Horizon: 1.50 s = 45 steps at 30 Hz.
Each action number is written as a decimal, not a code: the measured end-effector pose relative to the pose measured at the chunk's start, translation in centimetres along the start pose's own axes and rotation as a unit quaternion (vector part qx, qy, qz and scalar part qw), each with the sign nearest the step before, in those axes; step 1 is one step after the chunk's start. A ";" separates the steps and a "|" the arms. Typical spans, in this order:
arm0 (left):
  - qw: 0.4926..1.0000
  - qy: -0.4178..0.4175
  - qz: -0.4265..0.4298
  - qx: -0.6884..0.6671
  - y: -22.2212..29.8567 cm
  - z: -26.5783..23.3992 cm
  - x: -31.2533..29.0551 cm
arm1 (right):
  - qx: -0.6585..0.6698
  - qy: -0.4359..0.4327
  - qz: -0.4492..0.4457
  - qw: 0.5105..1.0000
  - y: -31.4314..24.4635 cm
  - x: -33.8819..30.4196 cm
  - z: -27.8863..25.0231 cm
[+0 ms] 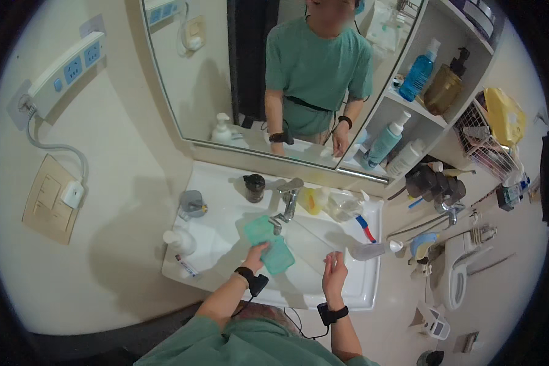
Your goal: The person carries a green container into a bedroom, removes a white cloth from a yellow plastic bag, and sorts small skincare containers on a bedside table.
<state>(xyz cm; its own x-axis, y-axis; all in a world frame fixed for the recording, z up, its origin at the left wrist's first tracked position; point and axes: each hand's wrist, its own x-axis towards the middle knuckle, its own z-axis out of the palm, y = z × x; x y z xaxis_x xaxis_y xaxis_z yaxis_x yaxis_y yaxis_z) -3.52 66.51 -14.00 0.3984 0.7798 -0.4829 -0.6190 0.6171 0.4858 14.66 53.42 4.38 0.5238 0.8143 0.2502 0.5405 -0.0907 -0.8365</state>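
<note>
My left hand (255,258) grips a pale green two-part case (279,254) near its middle. The case lies unfolded, like two square shallow shells joined together, over the basin of the white sink (210,274). Its upper shell is right below the spout of the chrome faucet (290,198). Over the right side of the basin, my right hand (334,277) is raised with its fingers a little bent and apart, and I see nothing in it. A clear bottle with a white top (372,250) is just to the right of those fingers.
Along the sink's back stand a dark cup (254,188), a yellow bottle (312,200) and a clear pump bottle (346,206). On the left are a white pump bottle (180,241), a grey container (193,203) and a tube (186,266). A mirror (250,79) hangs above.
</note>
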 end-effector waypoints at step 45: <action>0.840 0.186 0.386 0.335 7.1 0.9 -14.5 | -0.316 -0.129 -0.240 0.909 -2.4 12.3 13.6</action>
<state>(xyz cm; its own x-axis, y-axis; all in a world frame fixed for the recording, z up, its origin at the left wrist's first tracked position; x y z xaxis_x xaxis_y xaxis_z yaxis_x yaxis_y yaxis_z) -13.12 59.72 -2.90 -0.2616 0.9647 0.0300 -0.0277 -0.0386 0.9989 10.79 71.47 2.83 -0.0010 0.9470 0.3212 0.9790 0.0664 -0.1928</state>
